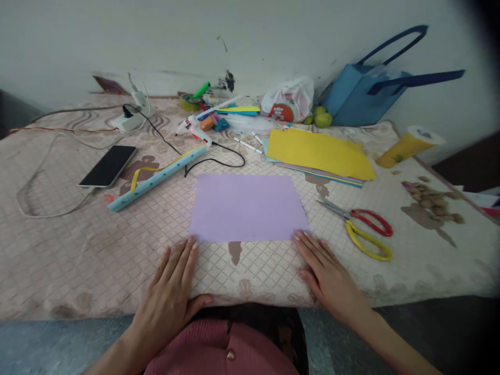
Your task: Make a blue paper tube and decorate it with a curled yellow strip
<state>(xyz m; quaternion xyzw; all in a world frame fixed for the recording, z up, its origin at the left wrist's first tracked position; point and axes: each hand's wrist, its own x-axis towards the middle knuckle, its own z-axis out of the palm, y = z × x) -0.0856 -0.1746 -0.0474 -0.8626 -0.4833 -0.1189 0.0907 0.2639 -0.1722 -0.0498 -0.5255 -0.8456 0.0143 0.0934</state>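
Observation:
A flat purple sheet of paper (pixel 248 208) lies on the patterned tablecloth in front of me. My left hand (pixel 172 286) rests flat on the cloth, fingertips at the sheet's near left corner. At the near right corner, my right hand (pixel 326 273) lies flat with its fingertips on the paper's edge. Neither hand grips anything. Scissors (pixel 347 213) with one red and one yellow handle are right of the sheet, blades slightly apart. A rolled light-blue paper (pixel 156 179) with a yellow strip lies to the left.
Behind the sheet are a white glue gun (pixel 197 131) with a black cord and stacked colored papers (pixel 320 153). A phone (pixel 109 166) lies left. Farther back stand a plastic bag (pixel 289 100) and blue bag (pixel 361 96); a yellow roll (pixel 406 148) and ginger-like roots (pixel 433 202) are right.

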